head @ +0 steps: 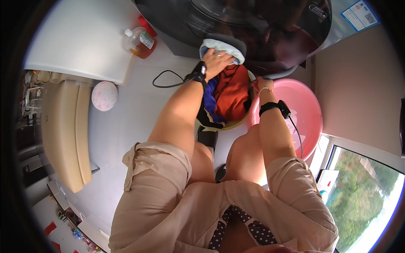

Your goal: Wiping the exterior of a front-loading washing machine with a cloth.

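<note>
My left hand [218, 61] is on a white-and-blue fabric item [224, 46], fingers spread across it, right by the glossy black front [256, 34] of what looks like a washing machine. Below that hand stands a yellow-green tub [235, 125] holding clothes. A red-orange garment [232, 91] and a blue-and-black one [210, 102] show in it. My right hand [264, 83] is where the tub's rim meets a pink plastic basin [311, 95]. Its fingers are curled and partly hidden, so what they grip is unclear.
A bottle of amber liquid [142, 42] stands beside a white cabinet [82, 38]. On the grey floor [126, 126] lies a pale pink-and-white ball [104, 95], near a beige padded seat [66, 132]. A window [364, 189] is at lower right. Cables hang from both wrist straps.
</note>
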The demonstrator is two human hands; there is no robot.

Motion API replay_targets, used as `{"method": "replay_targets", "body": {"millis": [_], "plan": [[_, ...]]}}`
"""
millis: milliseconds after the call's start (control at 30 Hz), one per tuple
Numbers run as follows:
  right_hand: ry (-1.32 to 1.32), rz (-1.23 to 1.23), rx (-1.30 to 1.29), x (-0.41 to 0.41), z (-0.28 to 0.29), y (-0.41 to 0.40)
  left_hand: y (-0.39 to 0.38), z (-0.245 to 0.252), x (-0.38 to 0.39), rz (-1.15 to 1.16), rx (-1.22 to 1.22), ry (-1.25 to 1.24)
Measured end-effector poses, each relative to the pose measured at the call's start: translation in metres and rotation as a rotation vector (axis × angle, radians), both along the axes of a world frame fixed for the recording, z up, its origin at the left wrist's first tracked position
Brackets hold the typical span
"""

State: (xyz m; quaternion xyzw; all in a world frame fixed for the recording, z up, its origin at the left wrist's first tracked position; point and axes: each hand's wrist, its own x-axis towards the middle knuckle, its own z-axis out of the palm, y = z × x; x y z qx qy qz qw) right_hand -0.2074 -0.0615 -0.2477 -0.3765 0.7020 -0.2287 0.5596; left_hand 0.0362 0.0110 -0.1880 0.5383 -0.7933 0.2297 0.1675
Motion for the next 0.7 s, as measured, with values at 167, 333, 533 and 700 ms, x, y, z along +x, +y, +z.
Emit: {"method": "replay_targets", "body": {"millis": [167,333,533,700], "plan": [[-0.03,-0.015,-0.015,0.002,-0.003,0.0,0.019,0.019,0.056,0.533,-0.237,0.344],[-0.012,-0.055,-0.031,0.003,-0.002,0.0,-0.02,0.086,0.07,0.568,-0.648,1.01],[-0.04,-0.037,-0.01,0.004,-0.001,-0.001,-0.041,0.194,0.096,0.453,-0.974,1.114],[0.014,0.009,0.008,-0.004,-0.004,-0.006,-0.052,0.265,-0.009,0.22,-1.043,0.741]]}}
